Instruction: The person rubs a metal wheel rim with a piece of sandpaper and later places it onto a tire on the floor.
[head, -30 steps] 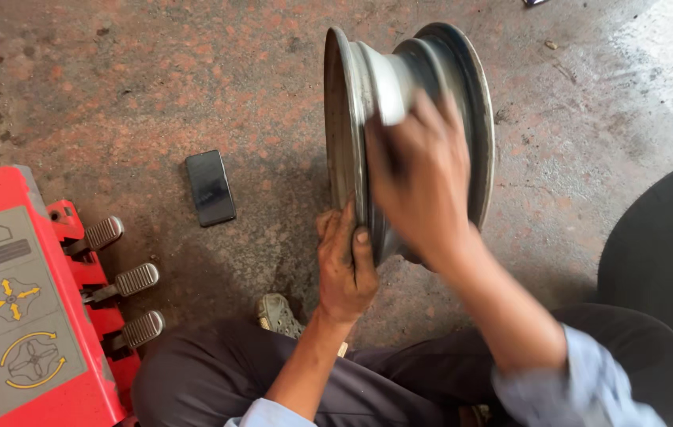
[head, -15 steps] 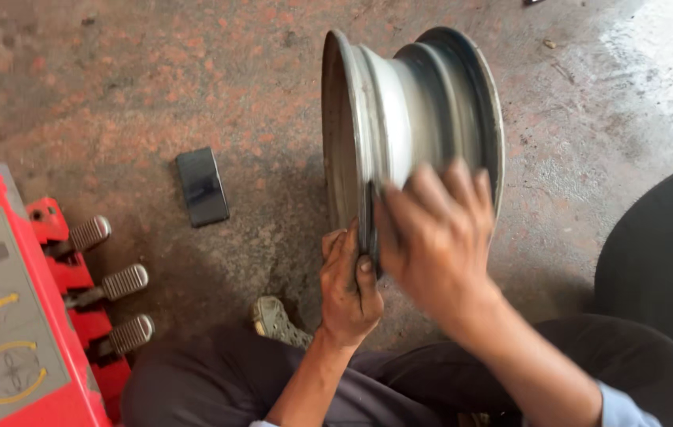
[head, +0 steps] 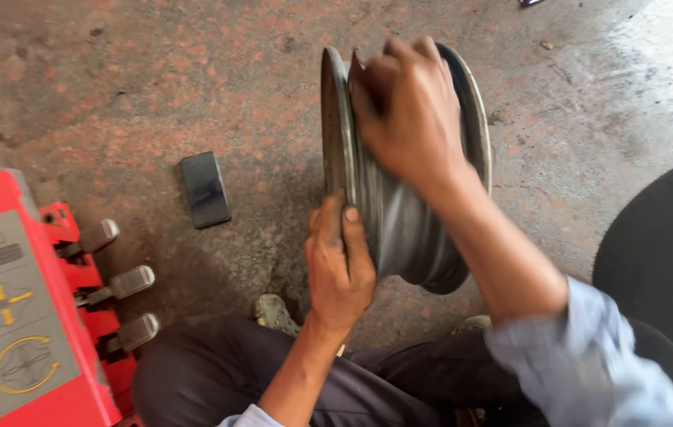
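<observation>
A bare steel wheel rim [head: 388,229] stands upright on its edge on the stained concrete floor in front of me. My left hand [head: 338,265] grips the rim's near flange at its lower left, thumb over the edge. My right hand [head: 407,111] is pressed flat against the upper part of the rim's barrel, blurred by motion. Whether it holds a cloth or pad is hidden under the fingers. My knees in dark trousers sit just below the rim.
A red tyre-changing machine [head: 12,316] with three metal foot pedals [head: 119,283] stands at the lower left. A small dark flat rectangular object [head: 205,189] lies on the floor left of the rim. A black tyre [head: 656,261] lies at the right edge.
My right hand has swept from the lower middle of the barrel up to its top. The left hand has kept its grip on the flange. The camera has moved slightly closer.
</observation>
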